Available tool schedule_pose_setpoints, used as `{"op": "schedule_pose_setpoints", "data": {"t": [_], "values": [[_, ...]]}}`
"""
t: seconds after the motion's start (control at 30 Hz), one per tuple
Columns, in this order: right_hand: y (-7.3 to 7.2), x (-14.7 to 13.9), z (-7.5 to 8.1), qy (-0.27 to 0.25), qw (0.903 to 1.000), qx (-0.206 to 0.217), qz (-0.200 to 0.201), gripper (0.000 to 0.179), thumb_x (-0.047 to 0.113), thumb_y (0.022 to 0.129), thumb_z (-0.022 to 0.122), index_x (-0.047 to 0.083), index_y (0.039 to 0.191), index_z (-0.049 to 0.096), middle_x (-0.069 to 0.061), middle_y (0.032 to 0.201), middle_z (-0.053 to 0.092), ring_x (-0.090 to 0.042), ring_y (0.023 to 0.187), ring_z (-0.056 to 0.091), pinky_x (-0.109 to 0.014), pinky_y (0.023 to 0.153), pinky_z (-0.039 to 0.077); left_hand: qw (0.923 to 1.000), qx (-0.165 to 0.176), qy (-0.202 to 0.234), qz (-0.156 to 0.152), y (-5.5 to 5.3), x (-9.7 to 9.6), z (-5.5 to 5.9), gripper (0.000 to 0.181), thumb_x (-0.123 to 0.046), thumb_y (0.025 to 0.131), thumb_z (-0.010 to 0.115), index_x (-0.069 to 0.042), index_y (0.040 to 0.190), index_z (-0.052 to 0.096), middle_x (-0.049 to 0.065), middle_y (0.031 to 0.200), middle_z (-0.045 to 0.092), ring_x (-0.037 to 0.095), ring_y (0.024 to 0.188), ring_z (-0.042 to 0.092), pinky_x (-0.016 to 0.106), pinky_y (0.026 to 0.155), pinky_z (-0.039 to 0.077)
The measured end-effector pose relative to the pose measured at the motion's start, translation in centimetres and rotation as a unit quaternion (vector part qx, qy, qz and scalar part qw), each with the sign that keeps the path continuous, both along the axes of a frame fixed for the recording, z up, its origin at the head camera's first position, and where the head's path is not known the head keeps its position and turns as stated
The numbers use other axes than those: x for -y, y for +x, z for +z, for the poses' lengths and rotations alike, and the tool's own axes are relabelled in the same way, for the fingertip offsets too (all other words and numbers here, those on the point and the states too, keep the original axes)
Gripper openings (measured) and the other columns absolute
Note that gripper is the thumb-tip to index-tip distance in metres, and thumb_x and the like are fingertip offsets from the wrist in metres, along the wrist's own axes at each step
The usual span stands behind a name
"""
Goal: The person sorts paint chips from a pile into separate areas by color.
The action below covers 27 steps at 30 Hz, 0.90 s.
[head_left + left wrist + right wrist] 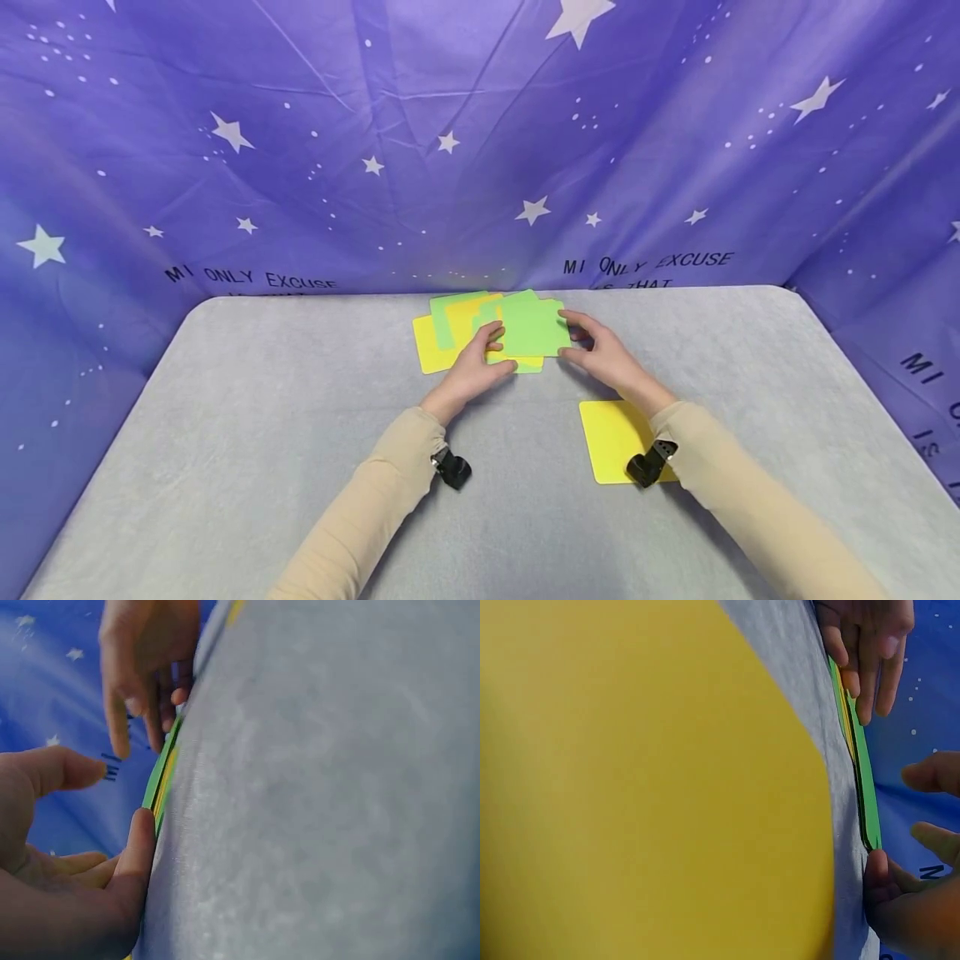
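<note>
Green and yellow cards [536,329] lie in an overlapping, uneven pile near the table's far edge, a green one on top. My left hand [477,365] is at the left side of that top card, over the pile, fingers spread; in the left wrist view one fingertip meets the cards' edge. At the opposite side is my right hand [600,350], its thumb and fingers apart at the green card's right edge. The right wrist view shows that hand's [915,900] fingertip at the corner of the thin stack [864,780], with the left hand at the far end.
A separate yellow card [611,437] lies on the grey table [225,467], partly beneath my right forearm and wrist camera. Behind the table hangs a purple curtain [420,192] with white stars, which also runs along both sides.
</note>
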State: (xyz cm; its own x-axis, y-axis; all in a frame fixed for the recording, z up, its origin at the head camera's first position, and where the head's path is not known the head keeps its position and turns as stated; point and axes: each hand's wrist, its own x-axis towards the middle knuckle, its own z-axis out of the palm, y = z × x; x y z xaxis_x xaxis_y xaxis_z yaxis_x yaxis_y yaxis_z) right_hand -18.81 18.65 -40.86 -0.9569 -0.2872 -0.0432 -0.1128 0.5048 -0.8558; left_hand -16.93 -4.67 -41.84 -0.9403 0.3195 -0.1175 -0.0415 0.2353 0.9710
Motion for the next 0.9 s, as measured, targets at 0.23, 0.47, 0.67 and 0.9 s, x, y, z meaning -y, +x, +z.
{"op": "schedule_pose_setpoints", "data": {"t": [0.23, 0.47, 0.67, 0.9], "values": [[0.8, 0.1, -0.1, -0.031, 0.9994, 0.001, -0.013, 0.063, 0.003, 0.087, 0.064, 0.001, 0.145, 0.04, -0.022, 0.137, 0.044, -0.034, 0.11, 0.047, -0.037, 0.087, 0.042, 0.9941, 0.051, 0.096, 0.0, 0.1, 0.5, -0.3, 0.072, -0.008, 0.09, 0.061, -0.006, 0.152, 0.024, 0.011, 0.152, 0.032, 0.028, 0.135, 0.033, 0.043, 0.105, 0.036], [1.7, -0.1, -0.1, -0.045, 0.9984, -0.004, -0.035, 0.061, 0.002, 0.088, 0.063, 0.001, 0.145, 0.04, -0.022, 0.137, 0.043, -0.033, 0.108, 0.048, -0.026, 0.081, 0.043, 0.9831, 0.062, 0.172, 0.01, 0.4, 0.6, -0.6, 0.066, -0.003, 0.086, 0.059, -0.004, 0.148, 0.034, 0.014, 0.146, 0.038, 0.028, 0.126, 0.042, 0.037, 0.099, 0.041], [2.8, -0.2, 0.1, -0.066, 0.9964, -0.02, -0.05, 0.059, -0.002, 0.087, 0.063, 0.001, 0.143, 0.044, -0.019, 0.14, 0.037, -0.03, 0.103, 0.048, -0.02, 0.077, 0.043, 0.9782, 0.054, 0.2, 0.01, 0.9, 0.6, -0.8, 0.064, -0.001, 0.084, 0.058, -0.004, 0.145, 0.039, 0.014, 0.143, 0.041, 0.024, 0.111, 0.053, 0.031, 0.091, 0.047], [3.8, -0.3, 0.2, -0.112, 0.9919, -0.025, -0.055, 0.057, -0.005, 0.087, 0.064, -0.001, 0.141, 0.046, -0.018, 0.139, 0.035, -0.015, 0.089, 0.048, -0.015, 0.068, 0.045, 0.9756, 0.051, 0.21, 0.037, 1.6, 0.0, -0.6, 0.061, 0.003, 0.083, 0.058, -0.003, 0.143, 0.043, 0.017, 0.135, 0.047, 0.018, 0.094, 0.058, 0.032, 0.085, 0.05]]}}
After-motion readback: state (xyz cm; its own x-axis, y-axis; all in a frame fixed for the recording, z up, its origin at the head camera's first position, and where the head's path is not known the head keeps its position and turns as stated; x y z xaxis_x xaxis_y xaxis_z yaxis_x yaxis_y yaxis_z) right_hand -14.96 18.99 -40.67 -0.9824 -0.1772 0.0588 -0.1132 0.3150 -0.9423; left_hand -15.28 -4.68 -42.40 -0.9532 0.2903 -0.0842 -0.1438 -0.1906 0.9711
